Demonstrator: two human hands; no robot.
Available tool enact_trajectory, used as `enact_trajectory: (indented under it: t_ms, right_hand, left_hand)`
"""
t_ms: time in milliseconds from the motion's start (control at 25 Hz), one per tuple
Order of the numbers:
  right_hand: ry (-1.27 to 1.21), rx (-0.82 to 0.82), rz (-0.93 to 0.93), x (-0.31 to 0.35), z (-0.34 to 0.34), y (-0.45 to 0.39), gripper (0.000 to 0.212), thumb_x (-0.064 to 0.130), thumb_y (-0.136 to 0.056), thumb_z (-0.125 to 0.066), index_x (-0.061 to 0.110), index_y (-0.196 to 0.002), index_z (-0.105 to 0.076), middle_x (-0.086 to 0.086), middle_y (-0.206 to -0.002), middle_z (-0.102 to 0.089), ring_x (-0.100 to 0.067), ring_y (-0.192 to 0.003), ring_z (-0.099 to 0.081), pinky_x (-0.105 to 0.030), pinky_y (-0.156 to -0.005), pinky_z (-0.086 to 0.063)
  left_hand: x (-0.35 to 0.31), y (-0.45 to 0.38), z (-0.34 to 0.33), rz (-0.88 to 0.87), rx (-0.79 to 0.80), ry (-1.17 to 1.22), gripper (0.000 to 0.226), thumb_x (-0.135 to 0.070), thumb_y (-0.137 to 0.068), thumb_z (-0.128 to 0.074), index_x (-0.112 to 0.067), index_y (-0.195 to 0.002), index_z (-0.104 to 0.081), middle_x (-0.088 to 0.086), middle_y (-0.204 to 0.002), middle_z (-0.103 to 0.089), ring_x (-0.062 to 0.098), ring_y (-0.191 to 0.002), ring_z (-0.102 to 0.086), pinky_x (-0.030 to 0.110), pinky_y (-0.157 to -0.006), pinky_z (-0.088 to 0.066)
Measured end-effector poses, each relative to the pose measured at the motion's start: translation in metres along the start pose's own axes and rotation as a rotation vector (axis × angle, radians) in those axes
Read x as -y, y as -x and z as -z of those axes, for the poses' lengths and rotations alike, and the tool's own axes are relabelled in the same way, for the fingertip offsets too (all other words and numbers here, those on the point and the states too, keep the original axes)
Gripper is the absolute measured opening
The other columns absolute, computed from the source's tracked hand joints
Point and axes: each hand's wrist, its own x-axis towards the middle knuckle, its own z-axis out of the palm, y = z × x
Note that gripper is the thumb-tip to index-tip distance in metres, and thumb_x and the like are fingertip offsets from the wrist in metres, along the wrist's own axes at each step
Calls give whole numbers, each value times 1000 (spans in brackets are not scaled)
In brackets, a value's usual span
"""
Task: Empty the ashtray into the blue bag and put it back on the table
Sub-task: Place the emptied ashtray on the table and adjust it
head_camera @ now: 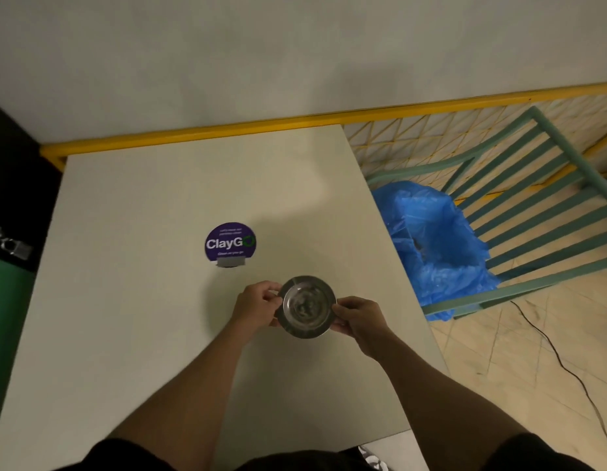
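A round shiny metal ashtray (306,306) with some dark bits in its bowl is held over the pale table (152,300), near its right half. My left hand (256,307) grips its left rim and my right hand (358,322) grips its right rim. I cannot tell whether the ashtray touches the table. The blue bag (438,249), a crumpled plastic liner with its mouth open upward, sits on the seat of a green slatted chair to the right of the table.
A round purple "ClayGo" sign (230,242) stands on the table just beyond the ashtray. The green chair (540,205) stands beside the table's right edge. A yellow rail (227,130) runs behind. A black cable (567,365) lies on the tiled floor.
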Motion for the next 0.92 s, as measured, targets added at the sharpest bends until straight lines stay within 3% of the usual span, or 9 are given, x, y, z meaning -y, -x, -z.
enact_trajectory:
  t_ms: [160, 440, 640, 920]
  right_hand:
    - [77, 18, -34, -17, -38, 9, 7, -1, -89, -67, 1, -88, -73, -11, -72, -76, -22, -68, -76, -29, -60, -61]
    - [169, 9, -86, -39, -87, 19, 3, -1, -86, -71, 1, -84, -73, -20, -83, -74, -26, -71, -75, -37, -65, -63]
    - [256, -34, -97, -43, -107, 23, 6, 1, -85, -73, 6, -82, -74, -14, -79, -75, -17, -60, -74, -26, -53, -59]
    - [339, -66, -85, -39, -113, 25, 10, 3, -87, -73, 10, -80, -73, -13, -82, -74, -18, -67, -73, -24, -55, -60]
  left_hand:
    - [36, 16, 29, 67, -53, 33, 25, -3, -87, -64, -17, -106, -71, 12, -98, -71, 31, -83, -71, 47, -64, -63]
    - [79, 37, 61, 107, -160, 38, 28, 0, -83, -64, -15, -103, -75, 11, -95, -73, 28, -71, -72, 39, -55, -62]
    - [96, 42, 70, 121, -200, 39, 24, 1, -82, -66, -18, -94, -74, 6, -88, -74, 21, -58, -72, 36, -49, -61]
    - [101, 39, 71, 133, -201, 58, 22, 0, -81, -67, -15, -96, -73, 8, -89, -72, 27, -70, -73, 45, -55, -62]
